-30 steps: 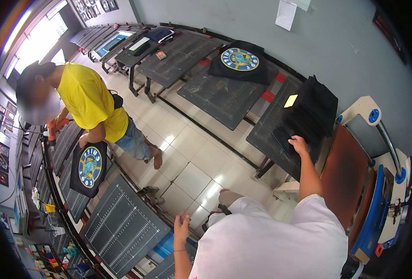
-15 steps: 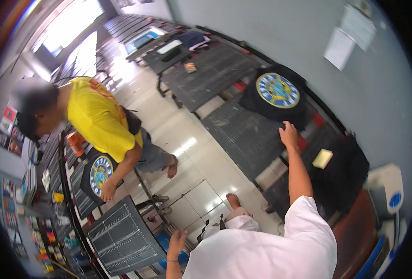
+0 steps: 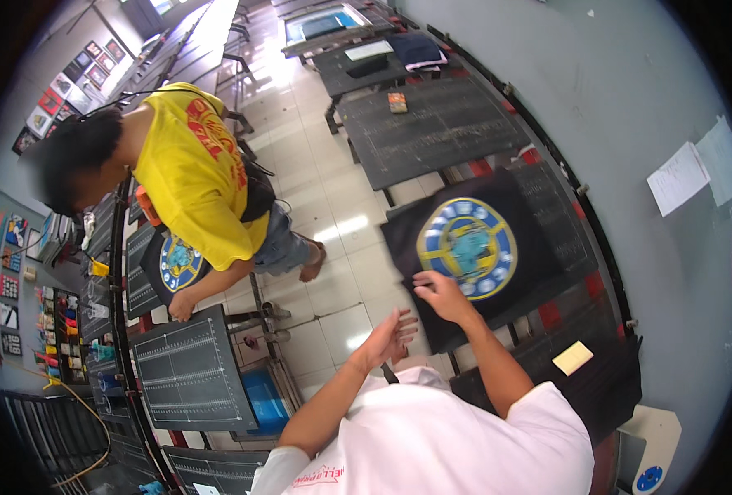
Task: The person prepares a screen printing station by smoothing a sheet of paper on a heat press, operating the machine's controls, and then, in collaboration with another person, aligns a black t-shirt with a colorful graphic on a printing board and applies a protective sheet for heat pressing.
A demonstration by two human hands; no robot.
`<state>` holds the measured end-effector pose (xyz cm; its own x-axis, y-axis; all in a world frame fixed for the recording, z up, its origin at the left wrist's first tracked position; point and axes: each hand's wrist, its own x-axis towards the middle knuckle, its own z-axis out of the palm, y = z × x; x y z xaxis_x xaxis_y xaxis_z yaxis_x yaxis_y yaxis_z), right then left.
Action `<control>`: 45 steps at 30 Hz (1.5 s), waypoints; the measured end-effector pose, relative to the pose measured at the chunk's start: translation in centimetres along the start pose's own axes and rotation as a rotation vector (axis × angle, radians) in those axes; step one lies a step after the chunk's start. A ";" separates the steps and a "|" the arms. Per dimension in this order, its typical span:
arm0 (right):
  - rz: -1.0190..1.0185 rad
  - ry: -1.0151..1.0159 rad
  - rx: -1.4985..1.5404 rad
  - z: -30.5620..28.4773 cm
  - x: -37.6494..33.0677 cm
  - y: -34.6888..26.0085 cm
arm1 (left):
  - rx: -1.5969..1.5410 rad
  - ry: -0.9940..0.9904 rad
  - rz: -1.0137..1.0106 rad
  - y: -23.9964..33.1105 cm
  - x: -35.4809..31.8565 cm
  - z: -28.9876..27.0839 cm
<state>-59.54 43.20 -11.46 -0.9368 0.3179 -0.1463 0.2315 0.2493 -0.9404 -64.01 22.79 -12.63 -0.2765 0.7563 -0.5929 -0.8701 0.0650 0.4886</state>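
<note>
- The person's white shirt fills the lower edge, and both forearms rise from it toward the tables.
- The left hand hangs in the air over the tiled floor, fingers spread loosely and holding nothing; it sits just beside the near edge of the black T-shirt without touching it.
- The right hand rests on the near edge of the black T-shirt, fingers curled narrow on the cloth; whether they pinch it I cannot tell.
- The black T-shirt lies flat on a dark printing board, its round blue and yellow print facing up, just beyond the right hand.
- To the right, a small yellow pad lies on the next board.
- Across the aisle, a co-worker in a yellow shirt bends over another dark shirt with the same round print.
- Farther off, a bare grey board carries a small orange block.
</note>
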 end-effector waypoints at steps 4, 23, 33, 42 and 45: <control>0.020 0.165 -0.071 -2.6 -0.9 1.4 | -0.103 0.212 -0.064 -1.7 4.5 -0.5; -0.022 -0.358 0.671 -1.8 0.9 -11.3 | -0.640 0.472 0.674 -0.6 -26.8 -8.8; 0.143 -0.784 0.559 31.3 3.2 -29.9 | -0.795 1.227 1.362 -12.2 -49.6 -10.8; 0.014 -1.067 0.565 62.7 3.4 -38.5 | -0.539 1.580 1.533 -11.6 -65.9 -26.1; -0.017 -0.950 0.391 59.0 -1.4 -40.1 | -0.502 1.771 1.499 -9.9 -65.7 -20.1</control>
<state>-83.06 -21.24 8.36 -0.7995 -0.5803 -0.1551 0.2742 -0.1228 -0.9538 -45.38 -40.64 8.64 -0.2732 -0.9618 -0.0160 0.2599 -0.0899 0.9614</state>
